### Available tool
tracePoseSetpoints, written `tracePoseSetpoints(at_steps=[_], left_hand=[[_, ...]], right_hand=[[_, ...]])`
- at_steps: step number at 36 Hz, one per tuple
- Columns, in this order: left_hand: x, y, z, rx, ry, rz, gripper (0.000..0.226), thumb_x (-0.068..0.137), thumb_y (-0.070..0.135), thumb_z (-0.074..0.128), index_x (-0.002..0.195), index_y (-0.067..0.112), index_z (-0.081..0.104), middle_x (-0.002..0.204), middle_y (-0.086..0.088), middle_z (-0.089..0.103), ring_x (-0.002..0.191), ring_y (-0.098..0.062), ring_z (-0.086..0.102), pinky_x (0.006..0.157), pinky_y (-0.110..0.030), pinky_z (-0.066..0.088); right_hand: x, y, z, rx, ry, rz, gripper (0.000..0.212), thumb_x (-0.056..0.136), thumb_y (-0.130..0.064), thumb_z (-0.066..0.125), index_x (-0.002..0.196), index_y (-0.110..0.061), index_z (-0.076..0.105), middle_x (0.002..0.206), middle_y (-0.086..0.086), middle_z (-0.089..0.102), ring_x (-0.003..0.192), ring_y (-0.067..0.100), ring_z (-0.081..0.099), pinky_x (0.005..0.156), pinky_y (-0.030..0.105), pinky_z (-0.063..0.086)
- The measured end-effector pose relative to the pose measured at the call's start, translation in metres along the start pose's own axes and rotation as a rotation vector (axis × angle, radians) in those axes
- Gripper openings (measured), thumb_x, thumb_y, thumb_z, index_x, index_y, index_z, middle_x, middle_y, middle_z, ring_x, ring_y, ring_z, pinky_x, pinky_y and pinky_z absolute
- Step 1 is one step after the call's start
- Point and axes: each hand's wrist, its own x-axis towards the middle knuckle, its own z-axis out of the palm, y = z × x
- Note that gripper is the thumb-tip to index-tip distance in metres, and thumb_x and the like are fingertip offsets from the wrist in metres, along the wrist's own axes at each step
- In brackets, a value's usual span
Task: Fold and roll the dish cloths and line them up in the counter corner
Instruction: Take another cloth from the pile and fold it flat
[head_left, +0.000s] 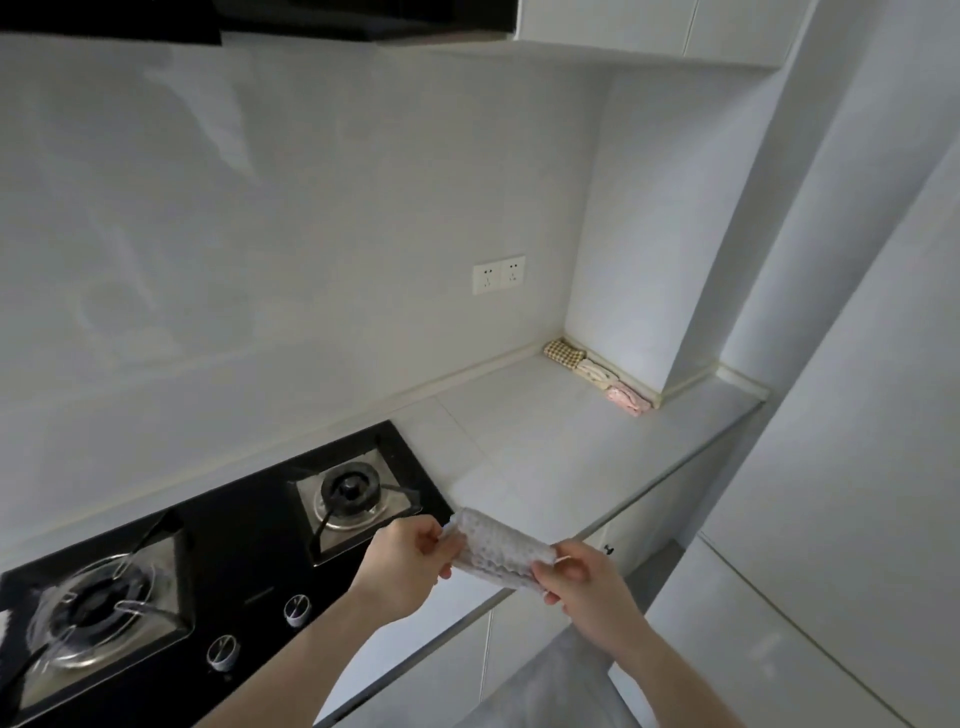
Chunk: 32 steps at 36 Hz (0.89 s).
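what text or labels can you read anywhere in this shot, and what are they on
Nothing here can be read.
Hob: a faint light mark on the black glass near the knobs, too small and blurred to read.
Wall sockets: only pin holes, no wording visible.
Rolled cloth held by left hand and right hand: woven pattern, no label.
Rolled cloths in the corner: no label visible.

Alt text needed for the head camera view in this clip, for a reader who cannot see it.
Two hands hold a rolled white textured cloth by its ends, the left hand and right hand, above the counter edge beside a black gas hob. Three rolled cloths lie in a row along the wall in the far counter corner.
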Motion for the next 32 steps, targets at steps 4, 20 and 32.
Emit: tracePoseSetpoints(at_steps=[4,20,32], left_hand=[[0.045,0.013,0.012,0.020,-0.003,-0.004,0.042,0.094,0.047,0.064,0.079,0.008,0.067,0.067,-0.001,0.071,0.059,-0.012,0.067,0.070,-0.037,0.057],[0.228,0.062,0.046,0.040,-0.163,-0.042,0.028,0.097,0.039,0.060,0.087,0.014,0.069,0.079,0.001,0.075,0.064,-0.009,0.065,0.056,-0.019,0.047],[0.327,0.080,0.069,0.093,-0.193,-0.055,0.012,0.092,0.033,0.064,0.084,0.026,0.071,0.079,0.009,0.074,0.077,-0.011,0.070,0.058,-0.020,0.049]], right_hand=[[0.043,0.011,-0.013,0.013,0.019,0.035,0.010,0.089,-0.023,0.070,0.085,-0.014,0.067,0.068,0.004,0.073,0.063,0.011,0.066,0.062,0.027,0.044],[0.210,0.064,-0.101,0.282,0.273,0.376,0.019,0.099,-0.024,0.062,0.112,-0.009,0.063,0.092,0.010,0.070,0.065,0.019,0.068,0.057,0.028,0.050],[0.346,0.114,-0.185,0.446,0.475,0.574,0.019,0.102,-0.014,0.056,0.118,-0.005,0.054,0.105,0.017,0.065,0.075,0.019,0.063,0.059,0.029,0.049]])
